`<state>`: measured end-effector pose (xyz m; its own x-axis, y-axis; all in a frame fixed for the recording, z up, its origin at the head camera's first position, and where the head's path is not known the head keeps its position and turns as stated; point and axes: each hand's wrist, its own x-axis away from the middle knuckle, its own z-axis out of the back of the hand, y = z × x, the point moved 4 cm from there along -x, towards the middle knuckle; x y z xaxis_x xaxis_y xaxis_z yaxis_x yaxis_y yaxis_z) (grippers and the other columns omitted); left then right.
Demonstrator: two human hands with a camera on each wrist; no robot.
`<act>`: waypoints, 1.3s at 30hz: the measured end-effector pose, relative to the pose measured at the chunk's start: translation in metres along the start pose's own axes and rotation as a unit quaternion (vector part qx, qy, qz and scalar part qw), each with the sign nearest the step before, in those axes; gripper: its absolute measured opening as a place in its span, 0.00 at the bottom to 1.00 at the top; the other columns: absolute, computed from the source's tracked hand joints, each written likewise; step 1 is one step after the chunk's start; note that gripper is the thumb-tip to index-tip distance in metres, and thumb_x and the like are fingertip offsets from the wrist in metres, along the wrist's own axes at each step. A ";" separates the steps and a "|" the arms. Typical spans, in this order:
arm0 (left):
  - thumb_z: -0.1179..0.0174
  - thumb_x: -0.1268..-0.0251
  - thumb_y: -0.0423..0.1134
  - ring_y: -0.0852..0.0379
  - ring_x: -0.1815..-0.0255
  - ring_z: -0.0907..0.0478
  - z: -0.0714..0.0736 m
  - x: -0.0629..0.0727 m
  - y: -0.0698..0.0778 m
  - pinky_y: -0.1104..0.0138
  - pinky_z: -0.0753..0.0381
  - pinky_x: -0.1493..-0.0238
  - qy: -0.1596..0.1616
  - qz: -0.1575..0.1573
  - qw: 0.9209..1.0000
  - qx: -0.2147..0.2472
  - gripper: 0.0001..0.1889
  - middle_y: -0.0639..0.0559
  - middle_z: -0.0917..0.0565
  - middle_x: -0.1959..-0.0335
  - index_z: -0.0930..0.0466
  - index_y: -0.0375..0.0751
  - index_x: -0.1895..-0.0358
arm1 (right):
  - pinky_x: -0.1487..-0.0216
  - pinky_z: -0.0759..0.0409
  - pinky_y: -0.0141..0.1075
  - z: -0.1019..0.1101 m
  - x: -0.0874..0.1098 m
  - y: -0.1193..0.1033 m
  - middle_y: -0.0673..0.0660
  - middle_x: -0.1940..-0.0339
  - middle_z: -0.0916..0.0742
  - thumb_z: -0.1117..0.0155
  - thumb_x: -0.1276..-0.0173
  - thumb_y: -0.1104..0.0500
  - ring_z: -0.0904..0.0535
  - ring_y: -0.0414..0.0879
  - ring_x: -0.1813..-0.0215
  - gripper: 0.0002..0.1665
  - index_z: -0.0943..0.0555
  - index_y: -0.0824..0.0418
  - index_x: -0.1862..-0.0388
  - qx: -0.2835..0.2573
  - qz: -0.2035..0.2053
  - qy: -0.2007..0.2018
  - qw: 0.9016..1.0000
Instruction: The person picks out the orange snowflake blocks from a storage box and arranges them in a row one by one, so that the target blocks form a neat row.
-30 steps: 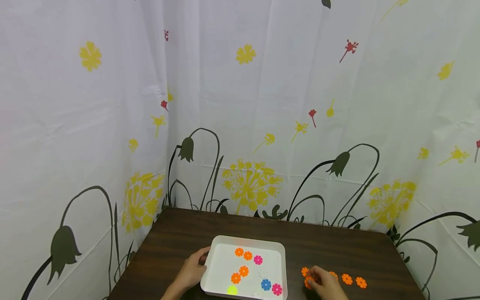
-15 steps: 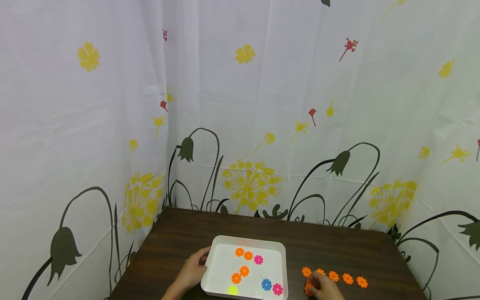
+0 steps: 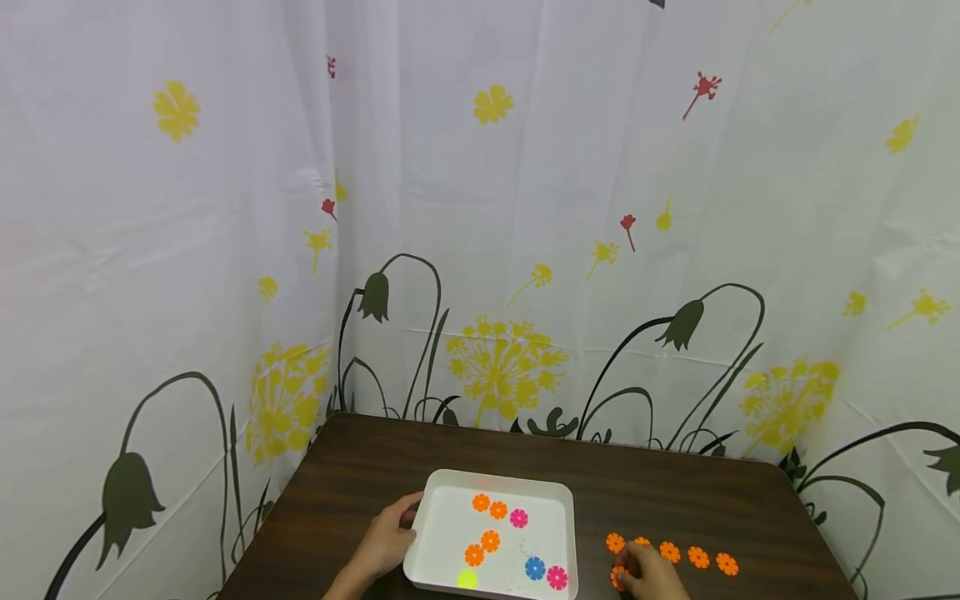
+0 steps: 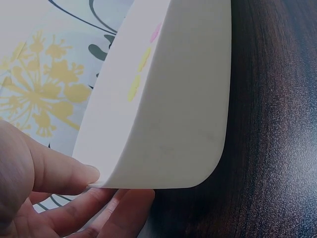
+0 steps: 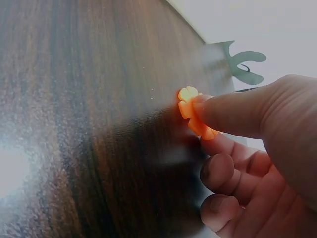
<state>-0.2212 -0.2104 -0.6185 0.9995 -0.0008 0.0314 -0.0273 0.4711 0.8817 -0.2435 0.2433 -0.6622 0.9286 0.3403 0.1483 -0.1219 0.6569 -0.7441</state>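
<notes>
Two things are gripped: the left hand (image 3: 385,540) pinches the white tray (image 3: 444,537) by its rim; the right hand (image 3: 651,575), other fingers curled, pinches an orange flower piece (image 5: 186,109).

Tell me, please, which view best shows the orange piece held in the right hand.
The right wrist view: the orange piece appears largest there, partly covered. The head view shows it small; the left wrist view omits it.

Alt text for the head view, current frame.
A person's right hand pinches an orange flower-shaped piece near a row of five matching pieces on a dark wood-grain table. The left hand holds the side of a white tray containing multicolored pieces. Behind hangs a floral-print curtain.
</notes>
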 end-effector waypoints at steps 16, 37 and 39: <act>0.46 0.43 0.18 0.45 0.60 0.13 0.000 0.000 0.003 0.56 0.12 0.65 0.003 -0.007 1.000 0.008 0.34 0.29 0.14 0.52 0.28 0.26 0.28 | 0.69 0.28 0.39 0.003 0.000 -0.010 0.50 0.73 0.22 0.25 0.35 0.66 0.27 0.44 0.70 0.11 0.22 0.58 0.65 0.058 -0.011 0.022 0.998; 0.46 0.45 0.18 0.44 0.60 0.13 0.000 0.001 0.001 0.56 0.12 0.65 0.008 -0.009 1.000 0.002 0.34 0.29 0.14 0.53 0.27 0.26 0.29 | 0.69 0.26 0.32 0.023 -0.006 -0.095 0.45 0.71 0.20 0.24 0.35 0.64 0.28 0.35 0.72 0.09 0.16 0.53 0.64 0.074 0.065 0.157 0.983; 0.45 0.44 0.18 0.45 0.60 0.13 -0.001 0.000 0.000 0.57 0.13 0.65 0.009 -0.010 1.000 -0.005 0.34 0.31 0.13 0.53 0.27 0.27 0.29 | 0.70 0.26 0.31 0.021 -0.010 -0.102 0.45 0.71 0.20 0.25 0.35 0.64 0.29 0.35 0.72 0.08 0.16 0.53 0.64 0.065 0.073 0.156 0.983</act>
<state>-0.2209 -0.2097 -0.6187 1.0000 0.0064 0.0057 -0.0081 0.4806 0.8769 -0.2474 0.1870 -0.5742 0.9578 0.2280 -0.1752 -0.2865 0.7037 -0.6501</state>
